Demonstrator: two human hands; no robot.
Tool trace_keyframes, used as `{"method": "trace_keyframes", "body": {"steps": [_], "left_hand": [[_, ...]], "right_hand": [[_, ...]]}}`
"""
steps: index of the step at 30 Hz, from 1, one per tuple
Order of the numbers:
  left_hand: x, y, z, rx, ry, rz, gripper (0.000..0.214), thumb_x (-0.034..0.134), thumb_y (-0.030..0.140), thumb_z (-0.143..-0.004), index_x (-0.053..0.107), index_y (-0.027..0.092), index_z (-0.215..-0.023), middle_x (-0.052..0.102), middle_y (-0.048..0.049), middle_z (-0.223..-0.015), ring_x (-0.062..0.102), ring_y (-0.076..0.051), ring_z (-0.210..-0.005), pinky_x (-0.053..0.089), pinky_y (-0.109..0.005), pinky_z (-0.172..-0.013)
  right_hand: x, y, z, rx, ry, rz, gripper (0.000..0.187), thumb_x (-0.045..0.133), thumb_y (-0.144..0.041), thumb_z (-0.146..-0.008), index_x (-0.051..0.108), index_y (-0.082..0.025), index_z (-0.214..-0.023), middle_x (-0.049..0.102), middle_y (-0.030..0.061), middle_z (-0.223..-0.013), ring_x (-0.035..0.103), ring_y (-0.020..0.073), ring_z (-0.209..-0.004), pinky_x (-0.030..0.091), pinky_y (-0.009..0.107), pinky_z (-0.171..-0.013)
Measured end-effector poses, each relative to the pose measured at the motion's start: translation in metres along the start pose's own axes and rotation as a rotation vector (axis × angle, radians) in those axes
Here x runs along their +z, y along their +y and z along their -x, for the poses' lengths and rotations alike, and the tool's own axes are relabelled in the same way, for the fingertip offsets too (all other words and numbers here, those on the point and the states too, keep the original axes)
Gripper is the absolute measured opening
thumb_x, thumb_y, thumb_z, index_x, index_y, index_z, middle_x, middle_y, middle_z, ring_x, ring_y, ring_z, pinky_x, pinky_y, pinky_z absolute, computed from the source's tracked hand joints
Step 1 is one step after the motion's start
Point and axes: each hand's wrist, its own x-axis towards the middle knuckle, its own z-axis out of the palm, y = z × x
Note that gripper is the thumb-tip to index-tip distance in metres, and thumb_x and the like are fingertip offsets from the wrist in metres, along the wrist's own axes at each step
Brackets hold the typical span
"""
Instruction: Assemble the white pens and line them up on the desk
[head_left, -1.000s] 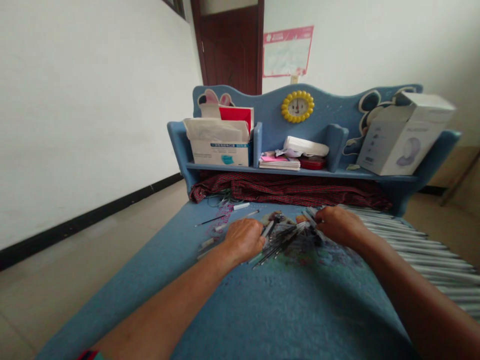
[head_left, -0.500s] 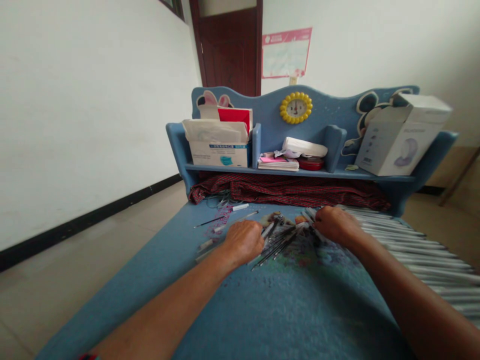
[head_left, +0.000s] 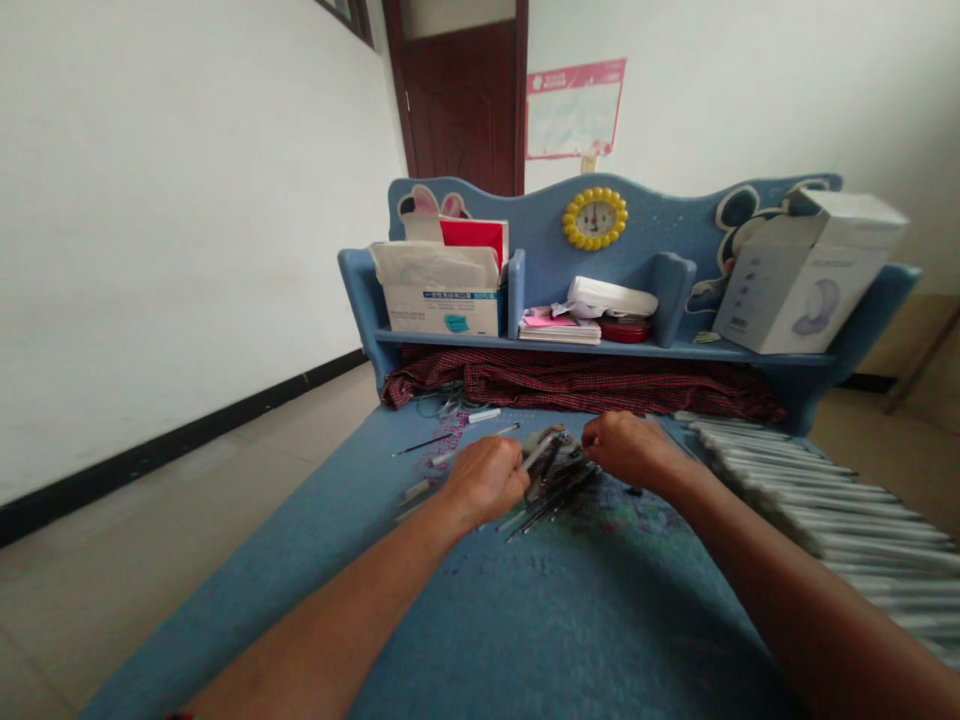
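Note:
My left hand [head_left: 484, 480] rests on the blue desk [head_left: 525, 620], fingers curled around a grey pen barrel [head_left: 538, 455] that sticks out toward the right. My right hand [head_left: 626, 448] is closed in a pinch just to the right of it, fingertips close to the barrel's end; what it pinches is too small to make out. Between and below the hands lies a loose pile of dark pen refills and pen parts [head_left: 551, 490].
Rows of finished white pens [head_left: 817, 490] cover the desk's right side. A few loose pens and caps [head_left: 461, 425] lie at the left. A checked cloth [head_left: 585, 385] lies under the shelf, which holds a mask box [head_left: 442, 290], papers [head_left: 559, 325] and a white carton [head_left: 802, 275].
My right hand has moved left from the rows of white pens to meet my left hand over the pile. My left hand has hardly moved.

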Motion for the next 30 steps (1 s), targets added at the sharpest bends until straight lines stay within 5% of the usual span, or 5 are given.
{"method": "trace_keyframes", "body": {"steps": [12,22,30], "left_hand": [[-0.005,-0.016,0.002,-0.195,-0.06,0.882,0.009,0.052,0.02,-0.072,0.054,0.013,-0.066,0.06,-0.0001,-0.058,0.041,-0.005,-0.04,0.03,-0.017,-0.042],[-0.009,-0.015,0.002,-0.306,-0.049,1.111,0.006,0.056,0.017,-0.067,0.059,0.011,-0.069,0.06,-0.0017,-0.057,0.042,-0.004,-0.038,0.021,-0.015,-0.035],[-0.011,-0.024,0.0,-0.358,0.035,1.234,0.008,0.062,0.018,-0.065,0.061,0.01,-0.065,0.059,-0.0016,-0.055,0.043,-0.004,-0.04,0.022,-0.015,-0.034]], "right_hand": [[0.005,-0.015,-0.01,-0.095,0.039,0.034,0.023,0.05,-0.024,-0.076,0.069,-0.025,-0.089,0.069,0.0053,-0.088,0.062,0.0204,-0.087,0.042,0.026,-0.07],[0.005,0.002,-0.006,-0.09,0.083,0.005,0.022,0.049,-0.028,-0.078,0.068,-0.028,-0.088,0.069,0.0026,-0.082,0.062,0.019,-0.079,0.038,0.024,-0.059],[0.008,-0.026,0.006,-0.297,0.141,0.081,0.024,0.043,-0.024,-0.083,0.067,-0.025,-0.087,0.069,0.0044,-0.08,0.062,0.0179,-0.074,0.037,0.024,-0.059]]}}
